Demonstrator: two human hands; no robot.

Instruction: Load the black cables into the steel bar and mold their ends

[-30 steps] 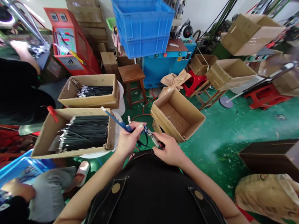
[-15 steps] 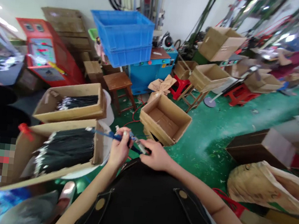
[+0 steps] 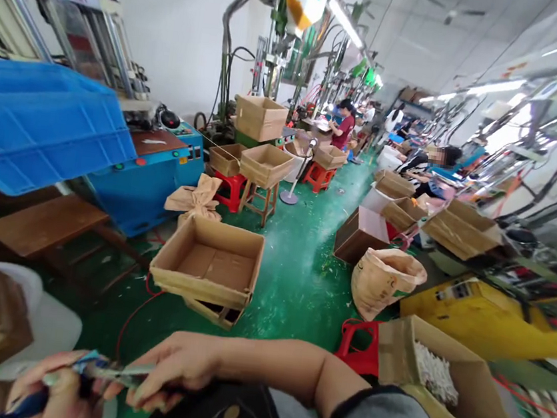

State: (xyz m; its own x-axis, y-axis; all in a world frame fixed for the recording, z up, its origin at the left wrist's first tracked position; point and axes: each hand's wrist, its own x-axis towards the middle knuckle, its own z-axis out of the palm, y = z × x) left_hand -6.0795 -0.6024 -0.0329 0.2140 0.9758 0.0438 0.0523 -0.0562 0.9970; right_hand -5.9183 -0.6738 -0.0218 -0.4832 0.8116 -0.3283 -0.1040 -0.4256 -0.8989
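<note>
At the lower left, my left hand (image 3: 60, 385) is closed round a dark blue, cord-like thing (image 3: 28, 403), blurred by motion. My right hand (image 3: 180, 365) is beside it, its fingers closed on a narrow, pale silvery piece (image 3: 126, 374) that spans the gap between the hands. A lighter blue bit (image 3: 87, 360) shows at my left fingertips. The exact kind of these pieces is too smeared to tell. Beyond my hands, an open cardboard box (image 3: 204, 288) is stacked on another box on the green floor.
Blue crates (image 3: 47, 122) and a wooden stool (image 3: 50, 223) stand left. On the right are a woven sack (image 3: 375, 284), a red stool (image 3: 358, 345) and a carton (image 3: 477, 406) holding pale pieces. Co-workers sit along the green aisle (image 3: 296, 271) between machines.
My view has swung right and up, showing more of the aisle. Both hands now appear lower and further left in the picture, still holding the blue and silvery pieces.
</note>
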